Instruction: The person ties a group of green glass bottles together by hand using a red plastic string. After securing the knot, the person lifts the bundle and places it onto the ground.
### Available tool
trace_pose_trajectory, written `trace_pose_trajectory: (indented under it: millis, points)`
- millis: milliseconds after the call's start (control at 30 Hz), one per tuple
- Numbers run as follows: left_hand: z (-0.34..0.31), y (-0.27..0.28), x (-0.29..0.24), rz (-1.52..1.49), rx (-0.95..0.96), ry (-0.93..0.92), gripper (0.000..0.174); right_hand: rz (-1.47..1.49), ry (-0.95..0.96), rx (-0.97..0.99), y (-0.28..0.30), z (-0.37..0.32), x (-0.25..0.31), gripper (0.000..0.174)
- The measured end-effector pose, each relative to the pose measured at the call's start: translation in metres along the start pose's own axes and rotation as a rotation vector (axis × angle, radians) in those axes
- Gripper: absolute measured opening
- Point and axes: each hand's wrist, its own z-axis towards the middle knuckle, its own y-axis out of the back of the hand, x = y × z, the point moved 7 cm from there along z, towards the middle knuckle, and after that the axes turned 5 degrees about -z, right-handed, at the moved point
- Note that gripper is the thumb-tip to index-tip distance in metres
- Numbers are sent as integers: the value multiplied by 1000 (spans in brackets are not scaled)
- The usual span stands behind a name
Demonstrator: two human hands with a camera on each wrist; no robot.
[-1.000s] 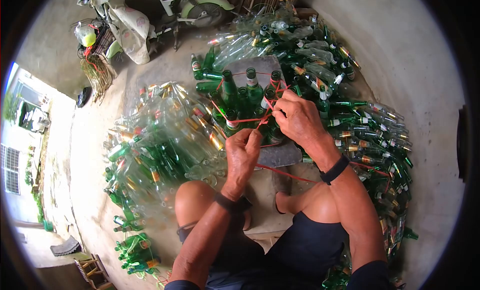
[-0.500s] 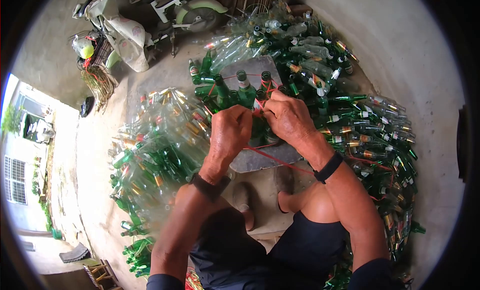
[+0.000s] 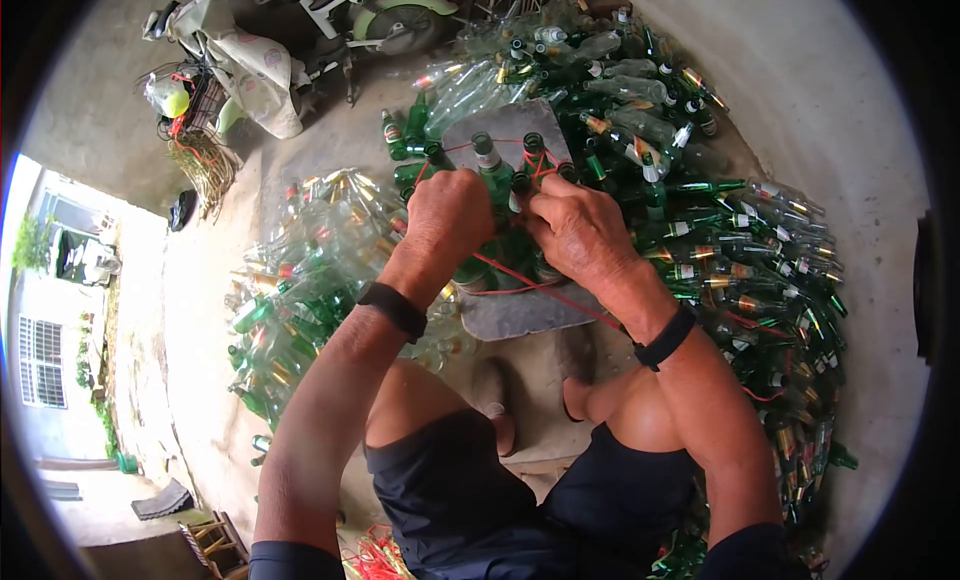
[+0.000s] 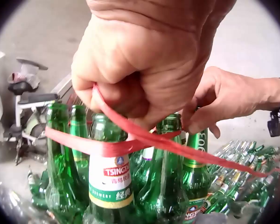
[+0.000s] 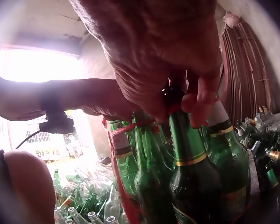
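Green beer bottles [image 4: 109,182] stand upright in a tight cluster, with red plastic twine [image 4: 177,148] looped around their necks. My left hand [image 3: 447,215] is clenched around a length of the twine just above the near bottle tops. From that fist the twine runs taut down across the cluster to the right. Beside it, my right hand [image 3: 580,230] has its thumb and fingers curled around the top of one bottle's neck [image 5: 186,140], with a bit of red twine showing between them. The left hand hides several bottle tops in the head view.
The cluster stands on a grey slab [image 3: 540,315] before my knees. Heaps of loose bottles lie left [image 3: 320,270] and right [image 3: 730,250], with more behind. A scooter [image 3: 255,75] stands at the far left. Red twine [image 3: 380,555] lies tangled by my left leg.
My left hand has moved up and to the left, from the near edge of the cluster to above its bottle tops, drawing the twine along. The right hand has stayed at the bottle necks.
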Motion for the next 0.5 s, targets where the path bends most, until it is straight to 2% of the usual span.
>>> trace_pose_trajectory:
  millis: [33, 167, 233, 500]
  points:
    - [-4, -1, 2, 51, 55, 58, 22, 7, -1, -1, 1, 0, -1, 6]
    - [-20, 5, -10, 83, 54, 43, 18, 26, -16, 41, -1, 1, -2, 9]
    - [-29, 14, -20, 143, -23, 76, 16, 37, -26, 51, -1, 1, -2, 11]
    - [-42, 9, -25, 134, -32, 105, 13, 56, -32, 31, -1, 0, -4, 18]
